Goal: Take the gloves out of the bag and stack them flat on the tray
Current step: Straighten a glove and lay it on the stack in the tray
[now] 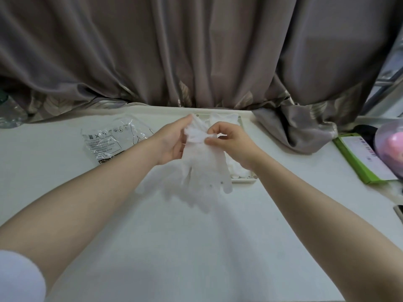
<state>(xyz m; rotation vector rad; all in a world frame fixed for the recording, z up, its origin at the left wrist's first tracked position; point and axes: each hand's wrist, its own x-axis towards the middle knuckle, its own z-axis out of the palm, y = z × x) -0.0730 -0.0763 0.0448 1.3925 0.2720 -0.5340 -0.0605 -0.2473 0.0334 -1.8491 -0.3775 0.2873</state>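
- Grey-brown pleated curtain filled the background, its hem bunched on the far edge of the table.
- White flat tabletop ran from the near edge to the curtain.
- Green-edged flat box and a pink rounded object under clear plastic sat at the right edge, well apart from the work.
- Crumpled clear plastic bag with printed symbols lay left of the hands, on the table, looking flat; contents not readable.
- Shallow white rectangular tray sat behind the hands, with white gloves already lying in it.
- One thin white glove hung above the table in front of the tray, cuff up, fingers down and motion-blurred.
- Left hand held the cuff edge, fingers extended along it, thumb side hidden.
- Right hand pinched the bunched cuff between thumb and curled fingers.
- Judged step: straightening a glove just out of the bag, before stacking.
- Next move likely calls for spreading the cuff flat, then laying the glove squarely on the stack in the tray.
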